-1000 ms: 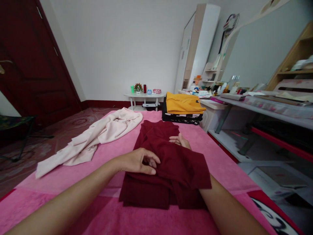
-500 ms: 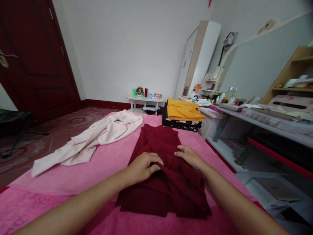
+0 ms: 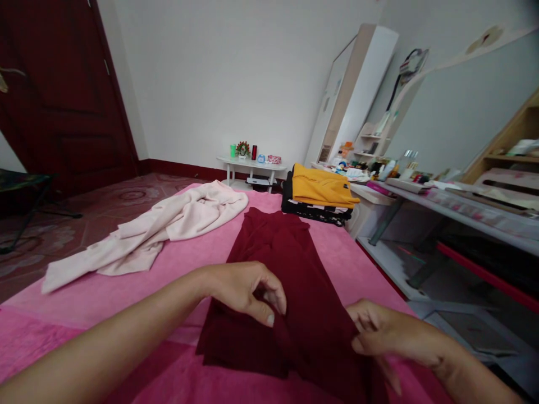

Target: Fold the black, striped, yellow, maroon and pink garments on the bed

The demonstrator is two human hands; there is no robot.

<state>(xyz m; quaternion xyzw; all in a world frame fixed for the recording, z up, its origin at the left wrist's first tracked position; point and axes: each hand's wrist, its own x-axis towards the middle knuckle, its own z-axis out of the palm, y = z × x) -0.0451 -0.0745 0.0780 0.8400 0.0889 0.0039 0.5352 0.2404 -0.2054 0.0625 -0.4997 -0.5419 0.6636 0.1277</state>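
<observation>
A dark red garment (image 3: 290, 280) lies lengthwise on the pink blanket (image 3: 105, 297), partly folded at its near end. My left hand (image 3: 246, 289) hovers over the garment's near left part with its fingers curled and thumb tucked under; a fold of red cloth seems pinched there. My right hand (image 3: 387, 334) is at the garment's near right edge, fingers bunched on the cloth edge.
A pale pink garment (image 3: 155, 230) lies crumpled on the blanket's left side. A stack of folded clothes with a yellow one on top (image 3: 320, 193) sits at the far end. A small white table (image 3: 250, 165) stands by the wall; a cluttered desk (image 3: 442, 196) runs along the right.
My right hand has drawn back from the garment's middle to its near right edge. My left hand has lifted slightly and curled. The view has shifted a little.
</observation>
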